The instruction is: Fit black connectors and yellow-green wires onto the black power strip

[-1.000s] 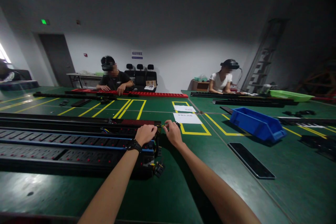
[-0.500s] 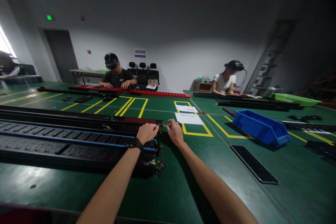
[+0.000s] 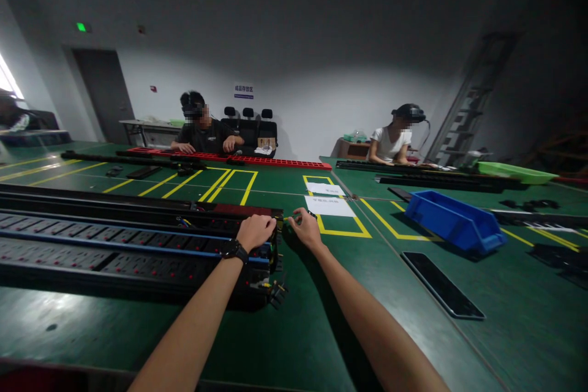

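Long black power strips with rows of sockets and small red marks lie side by side on the left of the table. At the right end of the farther strip, my left hand, with a black watch at the wrist, is closed; its fingertips are hidden. Just right of that end, my right hand pinches with thumb and forefinger at a short yellow wire. Black connectors on loose leads stick out of the nearer strip's end.
Right of my hands lie white paper sheets, a blue bin and a dark tablet-like slab. Two people work across the green table, one by a long red slotted rail. A light-green tray stands at the far right.
Both hands stay at the strip's end in nearly the same pose. The whole view has shifted slightly. A co-worker's hand by the red rail has moved a little to the right.
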Demonstrator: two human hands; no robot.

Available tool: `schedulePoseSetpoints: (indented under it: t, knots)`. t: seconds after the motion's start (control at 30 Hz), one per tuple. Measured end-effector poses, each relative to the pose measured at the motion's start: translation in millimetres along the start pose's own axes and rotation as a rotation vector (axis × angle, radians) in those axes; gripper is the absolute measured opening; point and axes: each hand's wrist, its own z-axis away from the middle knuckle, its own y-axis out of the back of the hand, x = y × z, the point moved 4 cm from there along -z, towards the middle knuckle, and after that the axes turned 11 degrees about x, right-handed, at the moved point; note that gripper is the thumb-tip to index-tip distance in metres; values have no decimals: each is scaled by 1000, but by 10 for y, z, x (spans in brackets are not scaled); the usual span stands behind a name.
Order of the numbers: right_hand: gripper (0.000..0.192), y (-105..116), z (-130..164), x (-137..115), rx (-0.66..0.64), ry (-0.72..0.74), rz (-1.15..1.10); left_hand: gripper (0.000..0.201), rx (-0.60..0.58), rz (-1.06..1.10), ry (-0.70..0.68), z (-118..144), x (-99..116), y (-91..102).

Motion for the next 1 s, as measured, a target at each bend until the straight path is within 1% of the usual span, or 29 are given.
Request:
schedulePoseSetpoints:
  t: [0.07,0.13,0.2,0.27,0.33,0.4,0.5,0.57,0.67,0.83,0.9,1.0]
  knots:
    - [33,25,-11,29,15,-7,-49,50,-2,-8,0,4,5,11]
    - [33,82,-39,82,82,-39,-71,51,-7,-17,6,7,6,20]
    - [31,167,-74,156,171,-74,-22,52,-13,-21,12,10,7,29]
    - [29,255,-103,228,223,-68,82,52,-18,-21,9,9,10,36]
    - [33,313,-121,282,198,-17,184,52,-21,-18,3,7,13,43]
    - [40,336,-124,320,118,24,254,52,-22,-17,-1,4,14,47]
    - [44,331,-106,350,-9,5,348,51,-20,-21,-2,2,15,48]
    - [46,321,-93,346,-59,-25,405,52,-19,-24,-3,3,15,44]
    - [54,314,-86,326,-78,-48,449,52,-18,-27,-3,5,9,33]
    - [56,313,-88,334,-91,-82,455,52,-11,-23,-11,0,-5,14]
    - [54,325,-89,342,-78,-102,462,52,-10,-21,-12,-3,-6,16]
    - [42,344,-97,356,-42,-113,474,51,-9,-22,-7,-2,2,29]
